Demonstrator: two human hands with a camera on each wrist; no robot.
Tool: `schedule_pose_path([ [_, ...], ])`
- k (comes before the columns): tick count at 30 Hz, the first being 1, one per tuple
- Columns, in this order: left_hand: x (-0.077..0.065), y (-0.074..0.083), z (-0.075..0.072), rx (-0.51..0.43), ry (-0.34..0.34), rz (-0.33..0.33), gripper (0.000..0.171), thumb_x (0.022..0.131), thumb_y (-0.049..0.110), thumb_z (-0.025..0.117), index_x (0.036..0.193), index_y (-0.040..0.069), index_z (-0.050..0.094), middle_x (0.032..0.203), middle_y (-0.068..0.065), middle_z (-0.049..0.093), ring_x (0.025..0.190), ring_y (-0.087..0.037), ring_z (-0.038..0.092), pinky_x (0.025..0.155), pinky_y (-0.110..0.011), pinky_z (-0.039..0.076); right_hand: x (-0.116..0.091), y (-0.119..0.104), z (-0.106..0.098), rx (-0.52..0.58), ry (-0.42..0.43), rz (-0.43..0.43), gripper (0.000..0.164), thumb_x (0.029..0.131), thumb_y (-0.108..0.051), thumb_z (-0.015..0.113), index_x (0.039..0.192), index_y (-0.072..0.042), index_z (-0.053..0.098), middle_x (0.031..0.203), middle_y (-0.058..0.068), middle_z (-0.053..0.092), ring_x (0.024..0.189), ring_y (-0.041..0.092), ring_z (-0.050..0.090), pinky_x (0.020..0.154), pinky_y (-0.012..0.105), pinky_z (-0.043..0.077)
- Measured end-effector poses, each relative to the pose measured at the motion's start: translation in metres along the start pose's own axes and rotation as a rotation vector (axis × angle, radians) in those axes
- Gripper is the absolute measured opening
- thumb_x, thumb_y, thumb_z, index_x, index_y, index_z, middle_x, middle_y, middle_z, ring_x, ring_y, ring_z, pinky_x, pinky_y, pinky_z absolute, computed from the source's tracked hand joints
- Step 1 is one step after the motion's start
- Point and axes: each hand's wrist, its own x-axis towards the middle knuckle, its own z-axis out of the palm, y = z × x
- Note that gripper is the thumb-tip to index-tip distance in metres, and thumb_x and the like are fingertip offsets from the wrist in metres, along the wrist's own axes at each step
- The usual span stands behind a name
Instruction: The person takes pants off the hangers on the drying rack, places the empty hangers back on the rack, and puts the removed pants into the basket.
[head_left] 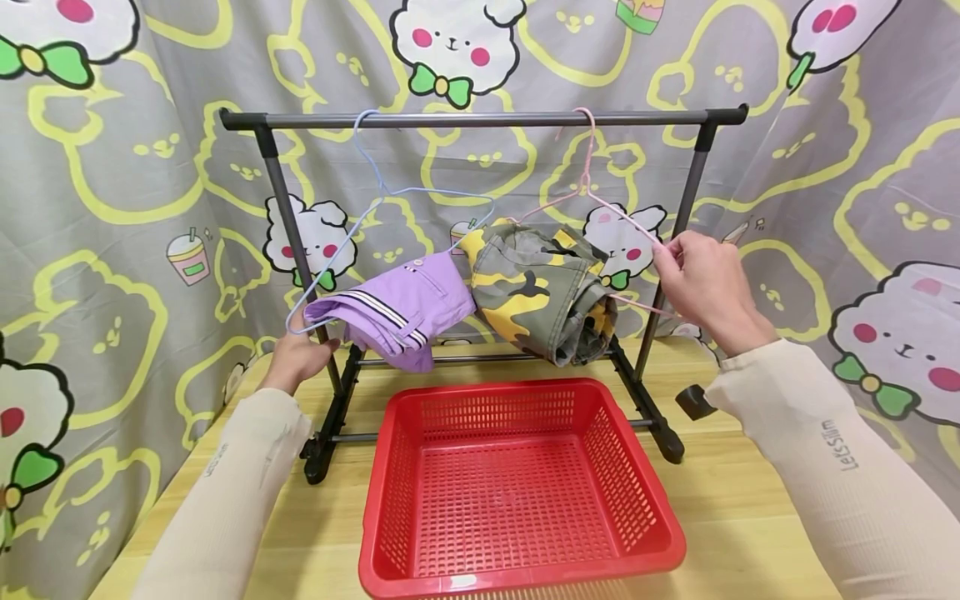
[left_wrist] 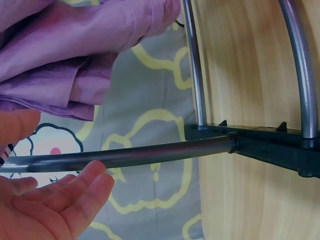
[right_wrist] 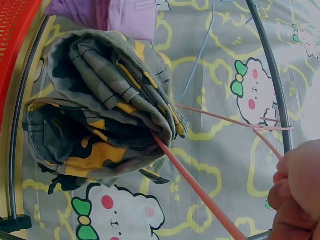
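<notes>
Grey cloth printed with yellow outlines and white cartoon animals forms a curtain (head_left: 247, 50) behind a wood-patterned table (head_left: 720, 517), on which stands a metal clothes rack (head_left: 480, 122) with black feet. Two hangers hook over its top rail: a blue hanger (head_left: 383, 188) toward the left and a pink hanger (head_left: 586, 182) toward the right. Purple trousers (head_left: 431, 308), with a striped waistband and a button, hang bunched on the lower part of the blue hanger, which is tilted. Beside them a camouflage garment (head_left: 536, 279) in green, black and yellow hangs in a bundle on the lower bar of the pink hanger; that bar juts out past its right side. Of the two hands, the left hand (head_left: 300, 357) is at the lower left corner of the blue hanger, next to the purple waistband, thumb apart and fingers loosely extended; whether it touches the hanger cannot be told. The right hand (head_left: 705, 279) has its fingers curled and pinches the sloping right arm of the pink hanger. Both forearms wear pale sleeves (head_left: 817, 467) with lettering. Below the garments, a red perforated basket (head_left: 517, 508) sits on the table, and a small black object (head_left: 695, 402) shows near the right sleeve.
</notes>
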Motion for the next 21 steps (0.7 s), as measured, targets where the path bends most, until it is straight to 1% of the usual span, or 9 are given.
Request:
schedule_pose_path([
  [2,-0.001,-0.001,0.0,-0.009,-0.008,-0.011,0.089,0.092,0.022,0.06,0.155,0.009,0.0,0.144,-0.037,0.031,0.13,-0.057,0.027,0.105,-0.063,0.025,0.0,0.001,0.0,-0.003,0.006,-0.004,0.037,0.101,-0.03,0.047,0.085,0.001,0.06,0.065,0.013,0.054,0.056,0.029,0.047,0.047,0.038,0.032],
  [5,-0.002,-0.004,0.0,-0.017,-0.025,-0.024,0.09,0.092,0.022,0.06,0.154,0.007,-0.003,0.144,-0.037,0.03,0.13,-0.057,0.026,0.105,-0.064,0.025,-0.001,0.004,-0.001,-0.013,0.019,-0.008,0.039,0.101,-0.031,0.046,0.085,0.001,0.059,0.065,0.013,0.053,0.056,0.029,0.047,0.048,0.038,0.032],
  [9,-0.006,-0.008,0.001,0.001,-0.043,-0.001,0.086,0.094,0.023,0.058,0.153,0.003,-0.001,0.144,-0.038,0.03,0.13,-0.056,0.028,0.104,-0.062,0.027,-0.002,0.008,-0.001,-0.026,0.042,-0.013,0.039,0.101,-0.031,0.047,0.084,0.002,0.06,0.064,0.013,0.054,0.056,0.03,0.048,0.047,0.038,0.032],
  [12,-0.009,-0.01,0.003,0.03,-0.048,0.012,0.085,0.095,0.025,0.057,0.154,0.003,-0.001,0.144,-0.039,0.029,0.13,-0.055,0.03,0.104,-0.062,0.028,-0.002,0.01,-0.001,-0.028,0.056,-0.015,0.037,0.101,-0.029,0.047,0.084,0.002,0.06,0.064,0.013,0.054,0.055,0.03,0.047,0.046,0.038,0.031],
  [17,-0.013,-0.008,0.005,0.059,-0.058,0.013,0.086,0.096,0.028,0.055,0.154,0.006,-0.004,0.145,-0.039,0.027,0.13,-0.056,0.028,0.105,-0.062,0.026,-0.003,0.013,0.0,-0.025,0.065,-0.01,0.037,0.1,-0.029,0.048,0.086,0.003,0.06,0.065,0.013,0.053,0.055,0.03,0.046,0.046,0.038,0.031],
  [21,-0.014,-0.004,0.006,0.08,-0.079,0.004,0.09,0.097,0.033,0.054,0.153,0.004,-0.01,0.146,-0.038,0.027,0.131,-0.056,0.026,0.106,-0.061,0.025,-0.005,0.015,0.0,-0.025,0.077,-0.009,0.036,0.1,-0.028,0.049,0.087,0.003,0.06,0.065,0.013,0.053,0.055,0.03,0.045,0.046,0.038,0.03],
])
